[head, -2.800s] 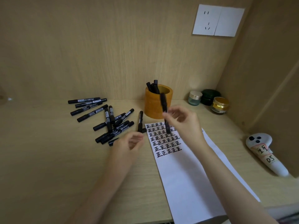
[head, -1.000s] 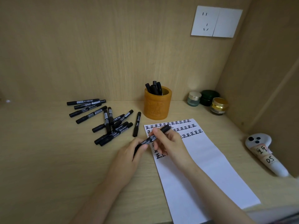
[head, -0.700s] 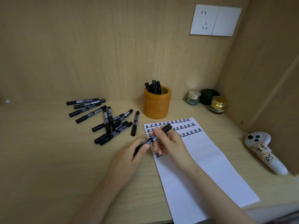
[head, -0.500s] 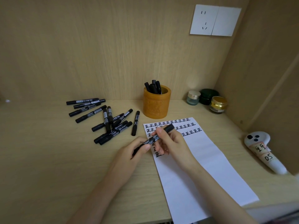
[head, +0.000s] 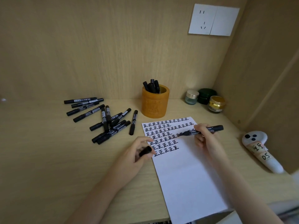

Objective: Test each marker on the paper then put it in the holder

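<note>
Head view shows our right hand pinching the marker by its barrel, its bare tip low over the written rows of the paper, ready to test. Our left hand curls round the cap beside the paper's left edge, kept near for recapping. The holder stands by the desk's back edge, with the untested markers fanned to its left

Dim, warm, even light leaves only faint, soft shadows, with a small glint on the gold jar. The wide lens bows straight lines near the borders, and the tip of the marker is smeared by slight blur.
</note>
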`<state>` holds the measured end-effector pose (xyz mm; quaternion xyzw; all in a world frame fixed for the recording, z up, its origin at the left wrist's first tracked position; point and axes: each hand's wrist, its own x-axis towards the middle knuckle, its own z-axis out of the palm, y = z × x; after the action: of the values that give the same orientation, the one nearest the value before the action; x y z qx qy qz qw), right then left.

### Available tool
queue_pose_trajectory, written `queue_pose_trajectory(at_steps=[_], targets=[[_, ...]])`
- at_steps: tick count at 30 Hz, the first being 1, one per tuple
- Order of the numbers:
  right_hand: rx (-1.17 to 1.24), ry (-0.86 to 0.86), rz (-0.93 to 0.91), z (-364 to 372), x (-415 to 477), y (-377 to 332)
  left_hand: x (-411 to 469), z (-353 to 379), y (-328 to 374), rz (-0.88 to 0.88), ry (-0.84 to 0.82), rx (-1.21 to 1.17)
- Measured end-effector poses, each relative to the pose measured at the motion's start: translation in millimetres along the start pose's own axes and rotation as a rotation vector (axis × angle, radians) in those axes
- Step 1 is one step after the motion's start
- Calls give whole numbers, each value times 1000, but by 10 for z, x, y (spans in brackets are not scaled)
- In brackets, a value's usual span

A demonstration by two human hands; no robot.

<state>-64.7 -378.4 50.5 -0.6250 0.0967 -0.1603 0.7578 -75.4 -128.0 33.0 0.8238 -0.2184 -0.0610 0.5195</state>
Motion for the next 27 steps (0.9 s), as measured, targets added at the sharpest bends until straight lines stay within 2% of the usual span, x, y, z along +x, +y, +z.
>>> queue_pose_trajectory(at_steps=[5, 9, 27], targets=[[-220, -28, 59, -27, -15, 79, 7, 7, -1, -12, -58, 38], [-359, 47, 20, 7, -14, 107, -7, -2, -25, -27, -87, 67], [-416, 50, -54, 42, -62, 192, -15, 4, -5, -6, -103, 72]])
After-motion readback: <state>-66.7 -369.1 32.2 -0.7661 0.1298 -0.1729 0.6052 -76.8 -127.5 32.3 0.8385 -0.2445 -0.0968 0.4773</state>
